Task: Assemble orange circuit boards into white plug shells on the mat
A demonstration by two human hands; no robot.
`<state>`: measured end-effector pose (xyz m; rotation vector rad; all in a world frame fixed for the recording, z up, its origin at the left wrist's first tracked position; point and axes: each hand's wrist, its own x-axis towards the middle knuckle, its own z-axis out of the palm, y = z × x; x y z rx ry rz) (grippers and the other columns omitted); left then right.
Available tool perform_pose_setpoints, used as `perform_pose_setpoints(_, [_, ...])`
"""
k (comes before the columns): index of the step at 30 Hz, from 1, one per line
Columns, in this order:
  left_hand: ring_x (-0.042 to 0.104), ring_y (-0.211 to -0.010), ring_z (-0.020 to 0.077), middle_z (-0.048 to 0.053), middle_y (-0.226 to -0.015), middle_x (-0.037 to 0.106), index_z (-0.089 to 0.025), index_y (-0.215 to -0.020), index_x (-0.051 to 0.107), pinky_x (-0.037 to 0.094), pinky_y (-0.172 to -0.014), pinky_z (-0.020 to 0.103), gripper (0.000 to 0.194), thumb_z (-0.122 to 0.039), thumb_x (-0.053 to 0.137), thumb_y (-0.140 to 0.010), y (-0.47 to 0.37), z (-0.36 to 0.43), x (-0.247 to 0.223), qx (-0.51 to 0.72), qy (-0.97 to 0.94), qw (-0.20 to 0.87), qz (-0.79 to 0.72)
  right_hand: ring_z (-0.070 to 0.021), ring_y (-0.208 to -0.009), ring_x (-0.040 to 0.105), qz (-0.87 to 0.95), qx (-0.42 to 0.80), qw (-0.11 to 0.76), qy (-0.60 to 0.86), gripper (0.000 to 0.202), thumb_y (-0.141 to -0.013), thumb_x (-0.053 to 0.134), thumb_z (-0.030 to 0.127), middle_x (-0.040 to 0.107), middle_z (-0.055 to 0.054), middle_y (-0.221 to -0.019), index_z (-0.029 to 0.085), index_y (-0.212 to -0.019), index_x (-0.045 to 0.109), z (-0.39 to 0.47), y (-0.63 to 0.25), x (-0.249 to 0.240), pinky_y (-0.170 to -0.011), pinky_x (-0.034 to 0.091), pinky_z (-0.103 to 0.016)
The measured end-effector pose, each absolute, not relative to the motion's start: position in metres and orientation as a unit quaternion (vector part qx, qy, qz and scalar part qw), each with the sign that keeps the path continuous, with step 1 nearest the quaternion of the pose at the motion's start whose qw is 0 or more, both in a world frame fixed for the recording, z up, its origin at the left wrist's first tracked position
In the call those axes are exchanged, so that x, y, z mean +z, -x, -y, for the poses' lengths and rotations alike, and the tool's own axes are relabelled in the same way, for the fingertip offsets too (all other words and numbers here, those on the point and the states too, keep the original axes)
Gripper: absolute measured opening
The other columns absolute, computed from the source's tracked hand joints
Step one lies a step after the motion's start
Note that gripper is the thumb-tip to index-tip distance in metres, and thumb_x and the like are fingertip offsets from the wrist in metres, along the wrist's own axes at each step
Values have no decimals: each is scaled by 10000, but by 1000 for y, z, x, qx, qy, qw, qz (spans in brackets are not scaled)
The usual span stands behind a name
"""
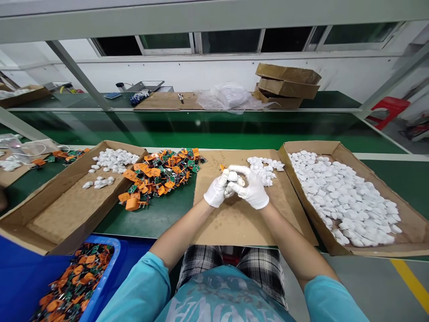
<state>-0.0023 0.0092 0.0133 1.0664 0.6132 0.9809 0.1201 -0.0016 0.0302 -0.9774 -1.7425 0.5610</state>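
Where the brown cardboard sheet (pixel 214 228) lies on the green worktop (pixel 140 223), the left hand (pixel 216 190) and the right hand (pixel 253 190), both in white gloves, meet above it. Their fingers are curled around a small white piece (pixel 233 177), holding it between them. A little pile of white bits (pixel 264 170) sits near the right hand. Past the sheet's left side is an orange and green heap (pixel 161 172), and on the right stands a box of white pieces (pixel 338 152).
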Motion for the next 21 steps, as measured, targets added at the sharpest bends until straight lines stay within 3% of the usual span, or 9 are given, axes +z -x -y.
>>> perform_pose_setpoints(5, [276, -334, 55, -59, -357, 301, -204, -470, 357, 198, -366, 230, 696, -877, 456, -621, 2, -7, 13, 459, -494, 664, -323, -225, -908, 642, 672, 342, 533, 384, 330, -748, 714, 502, 671, -48, -932, 237, -914, 610, -1, -119, 28, -818, 536, -400])
perform_pose_setpoints(11, [275, -330, 61, -56, -344, 293, -208, -470, 391, 203, -377, 256, 707, -898, 399, -625, 4, -3, 15, 425, -538, 646, -336, -186, -727, 627, 591, 506, 532, 334, 406, -746, 661, 615, 628, -28, -824, 234, -799, 534, 0, -116, 34, -559, 537, -323])
perform_pose_setpoints(16, [266, -310, 59, -60, -335, 318, -210, -499, 393, 195, -355, 244, 719, -926, 435, -547, 0, -6, 5, 439, -523, 652, -330, -182, -752, 620, 591, 485, 537, 357, 387, -708, 719, 573, 623, -23, -830, 237, -811, 557, 1, -112, 41, -611, 544, -325])
perform_pose_setpoints(21, [248, -310, 47, -70, -352, 299, -208, -502, 362, 194, -336, 225, 703, -896, 485, -566, 0, -8, 4, 436, -497, 683, -311, -211, -860, 639, 673, 392, 505, 372, 381, -748, 702, 524, 659, -45, -928, 240, -990, 625, 0, -121, 33, -762, 551, -377])
